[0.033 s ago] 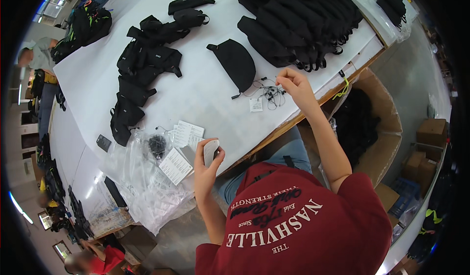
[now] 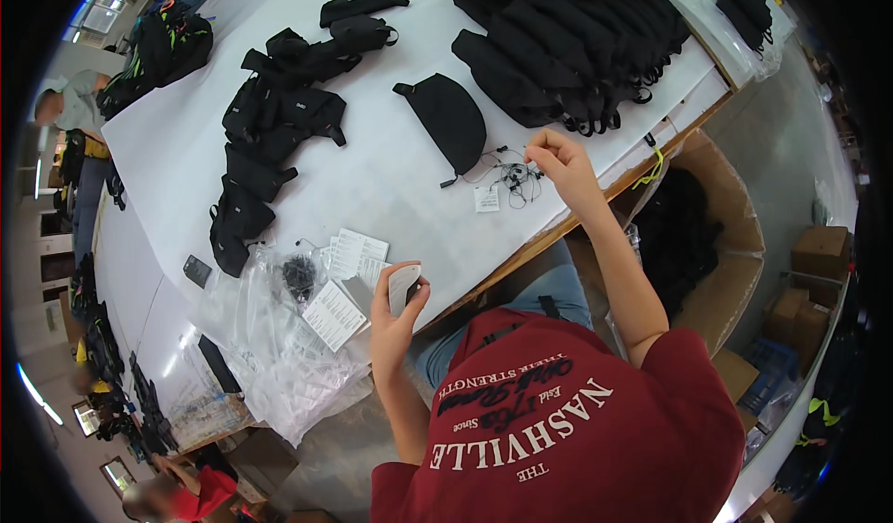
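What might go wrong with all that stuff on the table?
The black cords near the right hand lie in a tangle, so they could knot. The white card in the left hand might slip. The plastic bag hangs over the edge of the table, so it could slide off.

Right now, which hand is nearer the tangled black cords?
Right. The right hand is beside the cords, at their upper right; the left hand is farther off, to their lower left.

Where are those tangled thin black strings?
The black strings lie right of centre in the head view, on the white table between the black curved fabric pouch and the right hand.
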A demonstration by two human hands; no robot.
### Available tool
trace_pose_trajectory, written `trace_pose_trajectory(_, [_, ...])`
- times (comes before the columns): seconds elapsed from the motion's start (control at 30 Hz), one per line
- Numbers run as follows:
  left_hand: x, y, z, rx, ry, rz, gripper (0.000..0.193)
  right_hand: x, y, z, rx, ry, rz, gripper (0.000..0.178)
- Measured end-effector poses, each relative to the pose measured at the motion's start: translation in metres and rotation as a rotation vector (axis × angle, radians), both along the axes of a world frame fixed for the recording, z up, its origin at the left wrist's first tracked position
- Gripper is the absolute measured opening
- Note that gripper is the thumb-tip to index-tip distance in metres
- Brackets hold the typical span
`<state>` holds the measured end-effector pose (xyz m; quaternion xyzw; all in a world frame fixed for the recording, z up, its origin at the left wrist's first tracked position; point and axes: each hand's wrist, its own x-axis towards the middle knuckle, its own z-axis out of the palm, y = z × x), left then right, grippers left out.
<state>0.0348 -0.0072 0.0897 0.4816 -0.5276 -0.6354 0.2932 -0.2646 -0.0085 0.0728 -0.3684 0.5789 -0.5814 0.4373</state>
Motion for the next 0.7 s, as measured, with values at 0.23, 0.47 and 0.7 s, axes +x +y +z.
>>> trace_pose_trajectory(0.23, [-0.022, -0.001, 0.009, -0.021, 0.0, -0.027, 0.026, 0.003, 0.007, 0.023, 0.105, 0.701, 0.065, 0.012])
trace_pose_trajectory(0.47, [-0.036, 0.002, 0.001, -0.084, 0.035, -0.028, 0.021, 0.013, 0.014, 0.028, -0.071, 0.55, -0.118, 0.013])
trace_pose_trajectory(0.7, [-0.05, 0.004, -0.003, -0.22, 0.033, 0.085, 0.016, 0.04, 0.032, 0.045, -0.046, 0.254, 0.143, 0.01])
